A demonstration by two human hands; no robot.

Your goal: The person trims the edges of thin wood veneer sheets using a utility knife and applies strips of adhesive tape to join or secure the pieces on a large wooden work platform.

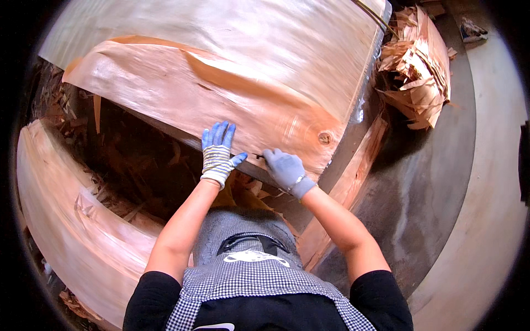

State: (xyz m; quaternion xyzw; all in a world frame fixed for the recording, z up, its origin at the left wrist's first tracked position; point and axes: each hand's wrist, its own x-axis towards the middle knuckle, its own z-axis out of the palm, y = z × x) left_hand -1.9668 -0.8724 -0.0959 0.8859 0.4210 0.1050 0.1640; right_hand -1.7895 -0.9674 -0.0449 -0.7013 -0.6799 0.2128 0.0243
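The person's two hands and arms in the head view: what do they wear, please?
Both hands wear knit work gloves. The left hand has a glove with blue-coated fingers and a white, blue-striped back and cuff. The right hand has a glove of grey-blue colour all over. Both forearms are bare; short black sleeves cover the upper arms. No watch or marking is visible.

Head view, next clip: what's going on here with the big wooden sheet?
A person in blue-grey work gloves and a checked apron leans over a stack of thin wood veneer sheets. The left hand lies flat on the near edge of the top sheet, fingers spread. The right hand is closed at that same edge, seemingly pinching it. The top sheet is blurred. Another veneer stack sits at lower left, and a pile of veneer scraps lies on the floor at upper right.
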